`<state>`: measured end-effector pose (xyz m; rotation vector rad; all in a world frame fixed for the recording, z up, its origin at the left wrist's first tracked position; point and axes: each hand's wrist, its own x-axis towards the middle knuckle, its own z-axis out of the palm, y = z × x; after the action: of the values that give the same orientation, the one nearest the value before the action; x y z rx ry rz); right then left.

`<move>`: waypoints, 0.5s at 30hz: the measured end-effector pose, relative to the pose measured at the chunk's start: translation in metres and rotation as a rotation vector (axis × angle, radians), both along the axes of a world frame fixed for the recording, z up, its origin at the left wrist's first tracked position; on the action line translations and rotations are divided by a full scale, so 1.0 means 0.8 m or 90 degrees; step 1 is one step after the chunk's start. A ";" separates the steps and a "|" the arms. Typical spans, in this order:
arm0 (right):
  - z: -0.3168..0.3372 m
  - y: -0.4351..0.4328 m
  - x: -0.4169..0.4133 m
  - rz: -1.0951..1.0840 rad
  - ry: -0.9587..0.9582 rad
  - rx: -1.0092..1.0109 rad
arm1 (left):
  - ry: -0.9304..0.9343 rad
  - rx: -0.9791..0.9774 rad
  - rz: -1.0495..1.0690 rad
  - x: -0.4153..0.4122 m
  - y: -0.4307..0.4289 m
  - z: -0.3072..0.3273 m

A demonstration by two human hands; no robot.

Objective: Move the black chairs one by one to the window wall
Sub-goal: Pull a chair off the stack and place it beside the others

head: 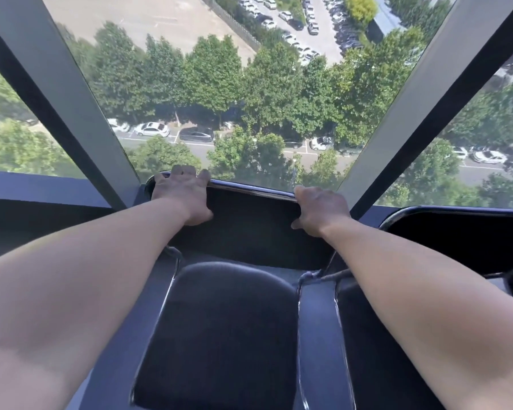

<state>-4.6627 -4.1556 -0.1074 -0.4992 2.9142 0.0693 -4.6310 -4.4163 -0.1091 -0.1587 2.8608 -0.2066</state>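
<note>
Left grip (182, 198) and right grip (320, 207) each curl over the top rail of the black padded chair with chrome tube legs (243, 232), whose backrest stands just beside the tall glass window wall (219, 84). Pushed further, the rail could knock the glass or pinch fingers. Sliding right, it could strike the neighbouring black chair (456, 235).

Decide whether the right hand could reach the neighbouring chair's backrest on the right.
Probably yes, after letting go. The right hand grips the held chair by its backrest top; the neighbouring chair stands just to its right, nothing between.
</note>
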 end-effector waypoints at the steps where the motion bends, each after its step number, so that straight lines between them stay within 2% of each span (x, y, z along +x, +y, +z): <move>1: 0.000 -0.001 -0.009 0.010 0.002 -0.001 | -0.001 0.001 0.009 -0.002 0.001 0.000; 9: 0.003 -0.002 -0.059 0.074 -0.006 0.010 | -0.014 0.000 0.091 -0.009 0.011 0.001; 15: -0.008 0.021 -0.063 0.060 -0.009 -0.008 | 0.015 -0.035 0.070 -0.015 0.033 -0.011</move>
<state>-4.7128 -4.1387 -0.1136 -0.6370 2.8778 0.0601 -4.6429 -4.3902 -0.1180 -0.3313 2.8606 -0.2625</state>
